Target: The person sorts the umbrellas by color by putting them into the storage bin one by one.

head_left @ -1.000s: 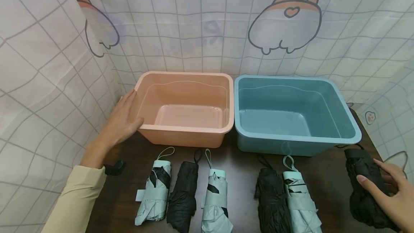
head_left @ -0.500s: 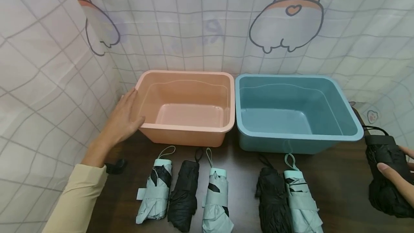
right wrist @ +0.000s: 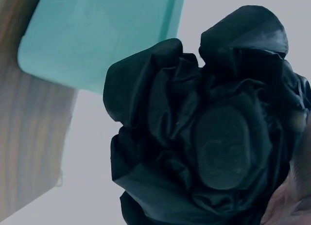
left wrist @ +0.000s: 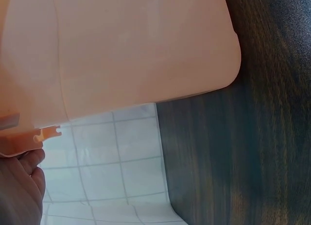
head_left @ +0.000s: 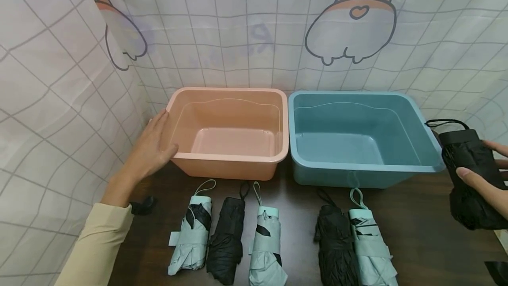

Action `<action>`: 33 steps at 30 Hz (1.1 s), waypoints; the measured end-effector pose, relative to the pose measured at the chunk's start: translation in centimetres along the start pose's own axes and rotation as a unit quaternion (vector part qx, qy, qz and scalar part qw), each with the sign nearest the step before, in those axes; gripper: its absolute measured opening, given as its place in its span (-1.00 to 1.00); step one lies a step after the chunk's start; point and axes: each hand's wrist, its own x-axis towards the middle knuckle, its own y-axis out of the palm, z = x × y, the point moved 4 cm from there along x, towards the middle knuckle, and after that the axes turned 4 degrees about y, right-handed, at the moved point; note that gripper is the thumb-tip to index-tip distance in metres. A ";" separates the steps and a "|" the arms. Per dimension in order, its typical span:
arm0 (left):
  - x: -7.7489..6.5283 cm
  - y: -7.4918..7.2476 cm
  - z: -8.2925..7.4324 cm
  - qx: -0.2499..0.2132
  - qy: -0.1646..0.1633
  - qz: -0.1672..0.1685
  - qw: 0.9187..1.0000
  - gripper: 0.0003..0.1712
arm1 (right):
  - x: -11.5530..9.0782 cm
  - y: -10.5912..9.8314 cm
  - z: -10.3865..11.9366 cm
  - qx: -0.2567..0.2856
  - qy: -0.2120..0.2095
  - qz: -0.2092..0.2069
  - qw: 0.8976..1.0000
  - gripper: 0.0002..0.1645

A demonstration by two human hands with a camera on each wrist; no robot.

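My right hand [head_left: 492, 180] holds a folded black umbrella [head_left: 472, 175] up at the right of the blue basin [head_left: 357, 170], thumb on its near side and fingers behind. The umbrella's wrist loop reaches the basin's right rim in the head view. In the right wrist view the black umbrella [right wrist: 221, 147] is seen end on, its gathered fabric round an oval cap, hiding much of the hand. My left hand [head_left: 148, 147] rests at the left end of the orange basin [head_left: 226, 159], thumb at the front corner, fingers along the side. Both basins show nothing inside.
Before the basins lie mint umbrellas [head_left: 190, 237] [head_left: 265, 242] [head_left: 371, 246] and black umbrellas [head_left: 226, 237] [head_left: 335, 242] on the dark wooden table [head_left: 297, 233]. A white grid-patterned curtain [head_left: 222, 30] encloses the back and sides.
My right hand has lifted the black umbrella off the table, first out to the right, then up beside the blue basin's rim. My left hand stays at the orange basin.
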 end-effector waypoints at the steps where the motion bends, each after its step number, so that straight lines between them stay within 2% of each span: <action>1: 0.0 0.0 0.0 -0.001 0.000 0.001 1.000 0.07 | 0.3 -0.1 0.5 0.001 -0.008 -0.001 1.000 -0.08; 6: -0.1 0.1 0.0 -0.003 0.001 0.003 1.000 0.07 | 1.9 -0.3 2.7 0.014 -0.057 -0.003 0.998 -0.10; 12: -0.1 0.0 -0.1 -0.009 -0.006 0.006 1.000 0.08 | 4.0 -0.5 6.0 0.039 -0.124 0.011 0.991 -0.09; 17: -0.2 0.0 -0.1 -0.009 -0.009 0.005 1.000 0.07 | 5.8 -0.5 8.4 0.029 -0.138 0.042 0.989 -0.04; 22: -0.3 0.0 -0.3 -0.009 -0.009 0.003 1.000 0.07 | 7.5 -0.5 9.9 -0.030 -0.142 0.082 0.986 0.01; 27: -0.3 0.1 -0.1 -0.009 -0.008 0.002 1.000 0.07 | 8.9 -0.1 11.3 -0.087 -0.185 0.109 0.973 0.08; 33: -0.2 0.2 0.0 -0.010 -0.004 -0.004 1.000 0.07 | 10.3 1.0 12.8 -0.095 -0.237 0.153 0.955 0.10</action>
